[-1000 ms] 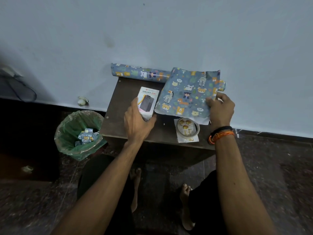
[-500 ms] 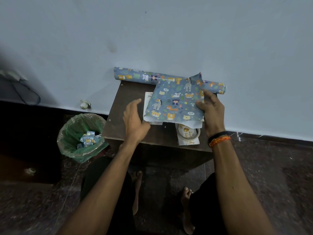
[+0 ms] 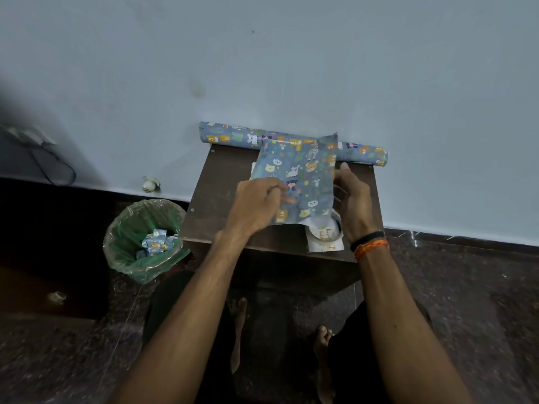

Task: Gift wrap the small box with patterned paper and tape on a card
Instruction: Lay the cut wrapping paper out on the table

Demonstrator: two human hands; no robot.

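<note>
Patterned paper (image 3: 294, 182), a cut sheet of blue animal print, hangs between my two hands above the small dark table (image 3: 221, 199). My left hand (image 3: 256, 208) has its fingers curled onto the sheet's near left edge, pinching it. My right hand (image 3: 351, 196) sits at the sheet's right edge with the thumb pointing up along it; the fingers go behind the paper, so I read it as holding that side, though I cannot see the grip itself. The sheet's far right corner stands up in a point.

Under the paper, just beyond my left hand, a thin white sliver (image 3: 253, 170) shows at the sheet's left edge; I take this for the small box, but so little of it shows that I cannot be sure. Below my right hand, near the table's front edge, a roll of clear tape (image 3: 335, 231) rests on a white card (image 3: 323, 243) with gold lettering, partly covered by the sheet's lower edge.

Beyond both hands, the roll of the same paper (image 3: 230, 135) lies along the wall at the table's far edge. Left of my left arm, a bin with a green liner (image 3: 137, 228) stands on the floor with paper scraps inside.
</note>
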